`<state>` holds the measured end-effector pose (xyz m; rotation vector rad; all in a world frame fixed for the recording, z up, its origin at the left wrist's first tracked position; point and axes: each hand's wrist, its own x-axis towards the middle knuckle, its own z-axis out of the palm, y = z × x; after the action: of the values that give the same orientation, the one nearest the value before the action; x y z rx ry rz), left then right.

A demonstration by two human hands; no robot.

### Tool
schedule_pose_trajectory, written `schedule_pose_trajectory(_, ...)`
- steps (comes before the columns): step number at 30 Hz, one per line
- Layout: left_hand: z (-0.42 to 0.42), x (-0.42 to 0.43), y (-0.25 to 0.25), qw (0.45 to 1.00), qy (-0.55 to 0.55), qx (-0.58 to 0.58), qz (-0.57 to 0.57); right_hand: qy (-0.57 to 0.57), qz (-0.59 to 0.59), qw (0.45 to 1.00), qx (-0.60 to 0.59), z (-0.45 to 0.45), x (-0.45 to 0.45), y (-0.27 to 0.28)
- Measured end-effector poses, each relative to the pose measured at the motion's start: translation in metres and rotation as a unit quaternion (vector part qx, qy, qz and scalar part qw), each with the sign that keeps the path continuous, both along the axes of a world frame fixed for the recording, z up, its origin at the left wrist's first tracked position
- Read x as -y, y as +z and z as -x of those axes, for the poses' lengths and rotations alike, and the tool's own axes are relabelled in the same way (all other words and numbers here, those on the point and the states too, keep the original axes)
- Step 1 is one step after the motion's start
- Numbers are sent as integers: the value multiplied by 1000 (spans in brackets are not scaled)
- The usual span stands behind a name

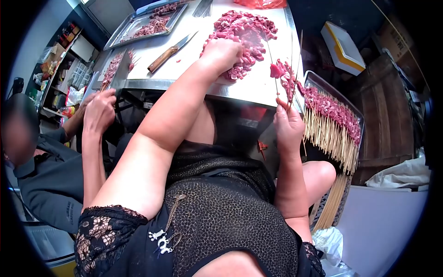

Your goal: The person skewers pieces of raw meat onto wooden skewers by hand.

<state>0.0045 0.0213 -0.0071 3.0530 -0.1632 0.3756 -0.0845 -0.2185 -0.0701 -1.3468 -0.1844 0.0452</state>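
Observation:
My left hand [224, 53] reaches into a heap of raw cut meat [244, 27] on the metal-edged table [147, 84]. Its back faces me, and the fingertips are hidden against the meat. At the table's right corner my right hand [289, 124] is closed around thin skewers [277, 85], which point upward. Red and pink meat pieces [287, 76] sit along them above my fingers. A knife [168, 54] with a wooden handle lies left of the heap, apart from both hands.
Right of the table, a tray [362, 121] holds many meat skewers [330, 120], with bare sticks [333, 203] below. A meat tray [173, 25] stands at the back left. On the left, another person's hand [99, 108] is near a broad blade [122, 69]. A white-and-yellow box [342, 48] stands back right.

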Motion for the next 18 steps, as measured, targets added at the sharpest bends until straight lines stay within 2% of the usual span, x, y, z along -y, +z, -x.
schedule_pose_trajectory(2, 7, -3, -1, 972, 19, -53, 227, -3, 14, 1000, -8, 3, 0, 1)
schedule_pose_trajectory(3, 15, 1, 11, 954, 33, -65, 289, -4, 15, 1000, -11, 5, 2, 0)
schedule_pose_trajectory(4, 18, -1, 8, 954, -2, 14, 299, -2, 12, 1000, -17, 6, 2, -1)
schedule_pose_trajectory(5, 6, -11, -5, 924, -13, 39, 381, 1, 9, 1000, -22, 5, 1, 0)
schedule_pose_trajectory(6, 2, -12, -2, 885, -25, 65, 459, 5, 6, 1000, -25, 4, 0, 1)
schedule_pose_trajectory(7, 1, -14, -1, 800, -34, 6, 598, 5, 14, 1000, -24, 5, -1, 3)
schedule_pose_trajectory(8, 1, -14, -2, 729, -1, -20, 684, 7, 14, 1000, -25, 6, -2, 2)
schedule_pose_trajectory(10, 3, -11, 1, 669, 19, -46, 741, 32, 34, 999, -22, 4, -3, -5)
schedule_pose_trajectory(11, 3, -9, 3, 669, 18, -45, 741, 37, 53, 998, -25, 3, -3, -6)
schedule_pose_trajectory(13, 6, -5, 5, 635, 10, -82, 768, 40, 74, 996, -16, 3, -4, -9)
schedule_pose_trajectory(17, 10, 0, 9, 620, -18, -97, 778, 51, 120, 991, -2, 1, -7, -12)
schedule_pose_trajectory(18, 8, 0, 8, 582, -34, -106, 805, 58, 125, 990, -7, 0, -8, -13)
